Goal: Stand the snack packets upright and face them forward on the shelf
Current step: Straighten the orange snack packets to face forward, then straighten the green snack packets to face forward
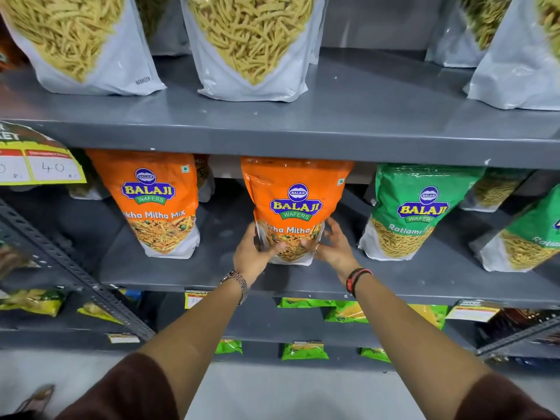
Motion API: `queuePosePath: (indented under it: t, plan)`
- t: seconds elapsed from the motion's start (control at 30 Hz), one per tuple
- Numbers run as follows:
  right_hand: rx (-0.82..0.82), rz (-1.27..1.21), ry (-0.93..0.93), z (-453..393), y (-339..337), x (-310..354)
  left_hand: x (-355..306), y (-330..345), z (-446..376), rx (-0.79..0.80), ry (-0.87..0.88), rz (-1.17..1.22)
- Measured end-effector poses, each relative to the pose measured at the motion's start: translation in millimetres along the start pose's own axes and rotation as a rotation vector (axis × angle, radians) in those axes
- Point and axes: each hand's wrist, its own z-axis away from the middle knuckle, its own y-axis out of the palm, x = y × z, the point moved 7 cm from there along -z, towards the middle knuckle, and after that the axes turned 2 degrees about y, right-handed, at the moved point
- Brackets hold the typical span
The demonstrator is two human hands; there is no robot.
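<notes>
Gripping orange packet in left hand, right hand splayed against it, we noted grey shelf, floor at 6 o'clock.

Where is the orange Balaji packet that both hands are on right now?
Head view, centre of the middle shelf: the orange packet stands between a second orange packet to its left and a green packet to its right.
</notes>
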Motion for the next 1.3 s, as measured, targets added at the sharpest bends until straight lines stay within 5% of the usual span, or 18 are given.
queuePosePath:
  t: [0.3, 0.53, 0.6, 0.7, 0.8, 1.03, 1.3]
  plan:
    - [-0.038, 0.061, -0.001, -0.6, -2.0, -6.4, 4.2, 1.4, 0.9, 0.057, -0.048, 0.096]
    - [-0.319, 0.085, 0.111, 16.7, -84.7, -47.7, 33.6, 4.1, 33.6, -0.178, -0.224, 0.089]
    - [-0.472, 0.093, 0.111, 24.8, -132.8, -52.4, 32.4, 28.2, 43.8, -0.101, -0.328, 0.126]
    - [-0.629, 0.098, 0.12, 32.7, -192.8, -49.6, -0.5, 73.9, 56.5, 0.075, -0.223, 0.091]
    - [-0.555, 0.064, 0.064, 23.4, -230.9, -30.6, -48.5, 128.0, 67.1, 0.191, -0.057, 0.083]
    - [-0.086, 0.115, -0.053, -2.1, -246.0, 14.0, -114.7, 202.0, 28.1, 0.178, -0.052, 0.108]
    - [0.014, 0.199, -0.048, -18.2, -257.7, 7.2, -118.5, 229.5, 11.8, 0.14, -0.019, 0.108]
